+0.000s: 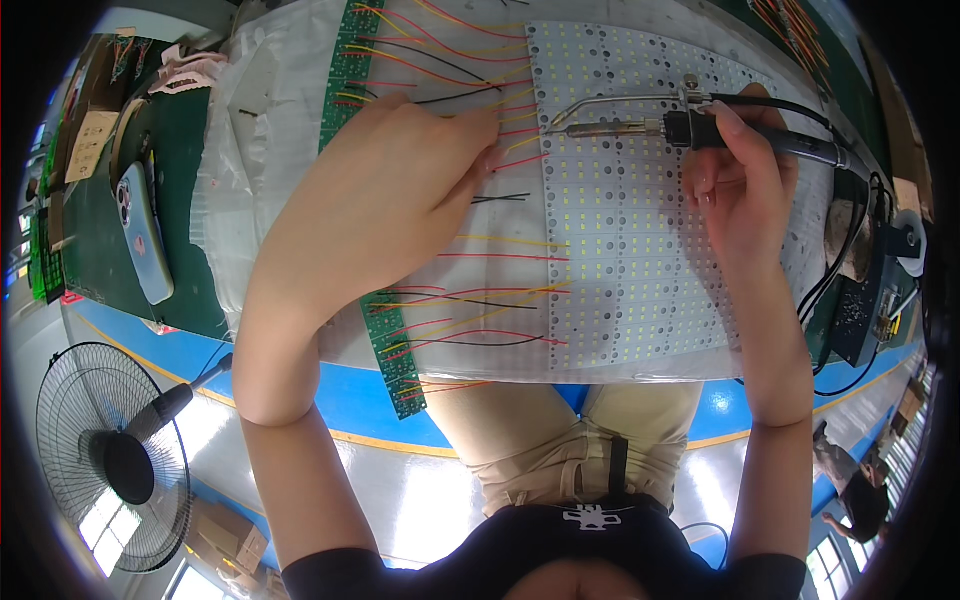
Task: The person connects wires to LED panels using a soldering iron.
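Observation:
My right hand (745, 180) is closed around a soldering iron (682, 128), which has a thin bent metal tube (620, 98) clamped along it. The iron's tip points left, at the left edge of a white LED panel (640, 260). Close to that tip, my left hand (400, 190) pinches a thin wire (522, 162), its fingertips partly hidden. Beneath the left hand runs a long green circuit board (392, 355), its middle covered by the hand and forearm. Red, yellow and black wires (500, 256) stretch from the board toward the panel.
A pale sheet (270, 120) covers the table under the work. On the green tabletop at left lies a phone (146, 235). A black box with cables (865, 315) stands at right. A fan (125, 465) is at lower left; another person (862, 490) is at far right.

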Demonstrator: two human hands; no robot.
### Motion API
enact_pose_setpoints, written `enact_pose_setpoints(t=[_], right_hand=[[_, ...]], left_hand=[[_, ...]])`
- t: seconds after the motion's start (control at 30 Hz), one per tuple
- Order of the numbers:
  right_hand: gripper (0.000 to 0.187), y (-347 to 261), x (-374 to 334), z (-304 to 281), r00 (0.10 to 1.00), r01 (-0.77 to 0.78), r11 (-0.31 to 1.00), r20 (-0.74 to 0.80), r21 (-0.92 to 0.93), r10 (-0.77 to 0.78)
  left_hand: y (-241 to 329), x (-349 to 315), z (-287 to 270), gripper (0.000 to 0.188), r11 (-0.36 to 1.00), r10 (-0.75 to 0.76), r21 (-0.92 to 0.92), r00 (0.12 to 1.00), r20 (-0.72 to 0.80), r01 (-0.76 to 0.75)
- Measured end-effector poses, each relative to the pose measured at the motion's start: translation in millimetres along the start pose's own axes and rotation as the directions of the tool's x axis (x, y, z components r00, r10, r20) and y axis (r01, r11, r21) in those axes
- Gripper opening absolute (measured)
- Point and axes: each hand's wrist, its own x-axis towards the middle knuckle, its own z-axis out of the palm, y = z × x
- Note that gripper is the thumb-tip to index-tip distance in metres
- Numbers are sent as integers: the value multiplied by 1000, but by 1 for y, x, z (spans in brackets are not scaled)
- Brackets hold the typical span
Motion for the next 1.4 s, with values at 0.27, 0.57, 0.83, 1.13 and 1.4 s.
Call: enact_pose_setpoints(t=[0.27,0.57,0.83,1.13,1.4], right_hand=[[16,1,0,-1,1000,28,999,7,-21,-28],[17,1,0,-3,999,5,1000,-32,25,-4],[19,-2,2,-4,1000,3,997,-9,79,-3],[19,-1,3,-2,999,-19,996,-28,93,21],[19,-1,6,-6,1000,-23,995,3,99,23]], left_hand=[[2,-1,0,7,1000,11,-8,999,-44,-11],[-1,0,1,7,1000,18,-3,999,-29,-18],[-2,-1,0,9,999,45,-9,996,-77,-46],[0,3,-2,16,984,134,-105,988,-76,-141],[-1,7,-3,17,955,254,-141,966,-54,-259]])
